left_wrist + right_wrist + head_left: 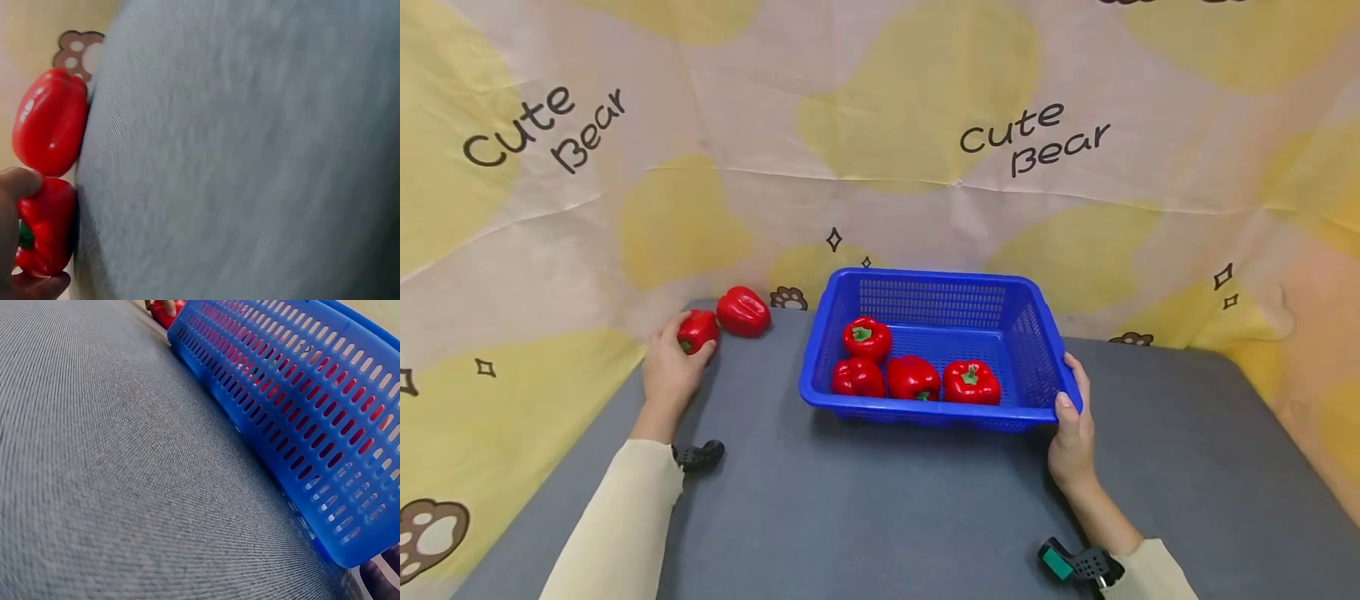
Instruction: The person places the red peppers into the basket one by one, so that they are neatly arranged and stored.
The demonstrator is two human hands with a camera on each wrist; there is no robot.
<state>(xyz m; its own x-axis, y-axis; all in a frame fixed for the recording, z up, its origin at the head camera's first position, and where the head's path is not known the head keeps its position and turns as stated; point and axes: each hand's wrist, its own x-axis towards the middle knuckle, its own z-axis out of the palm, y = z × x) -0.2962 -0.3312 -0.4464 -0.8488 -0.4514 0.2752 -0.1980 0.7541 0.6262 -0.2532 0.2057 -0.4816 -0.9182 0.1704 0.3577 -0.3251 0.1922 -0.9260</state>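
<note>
A blue plastic basket (1033, 337) (300, 412) stands in the middle of the grey table and holds several red bell peppers (913, 377). My right hand (1070, 417) grips its near right corner, thumb on the rim. At the far left my left hand (673, 362) curls round a small red pepper (697, 330) (44, 225) that rests on the table. A second red pepper (743, 311) (50, 122) lies touching it, just beyond. In the left wrist view my thumb and a fingertip (15, 190) frame the held pepper.
The grey table (880, 500) runs from the cloth backdrop to the near edge. A yellow and cream "Cute Bear" cloth (925, 125) hangs behind and on both sides. Straps with small cameras sit on both wrists.
</note>
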